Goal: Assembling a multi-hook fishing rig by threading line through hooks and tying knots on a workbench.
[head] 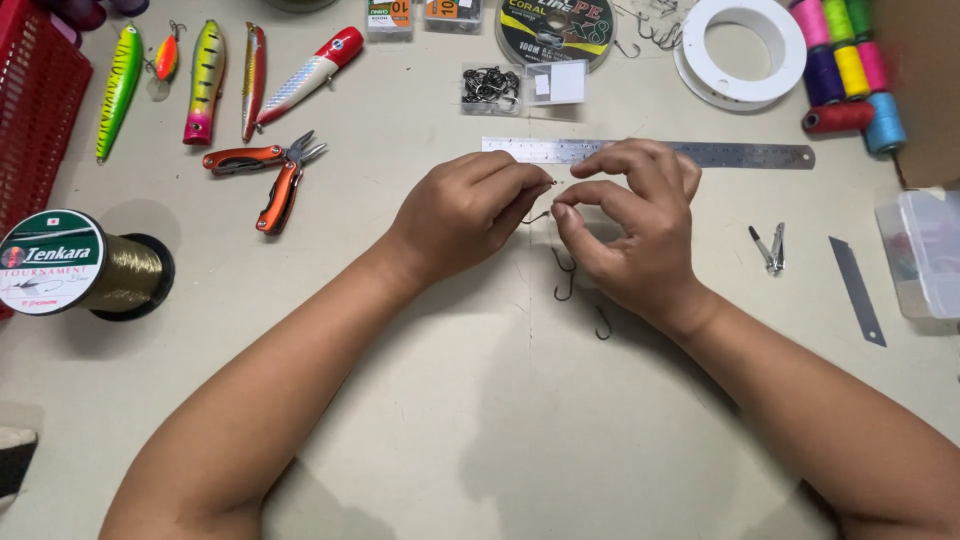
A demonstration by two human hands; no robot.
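Note:
My left hand (465,210) and my right hand (630,225) meet over the middle of the table, fingertips pinched together around a small dark fish hook (545,200) and what looks like a thin line. The hook is mostly hidden by the fingers. Below the hands, three loose hooks lie on the table: one hook (563,262), a second hook (566,290) and a third hook (603,325). A steel ruler (740,154) lies just behind the hands.
Orange-handled pliers (270,175) and several fishing lures (205,80) lie at the back left by a red basket (35,100). A line spool (80,262) is left. Nail clippers (772,247), a blade (857,290), thread spools (850,70), a white reel (740,50).

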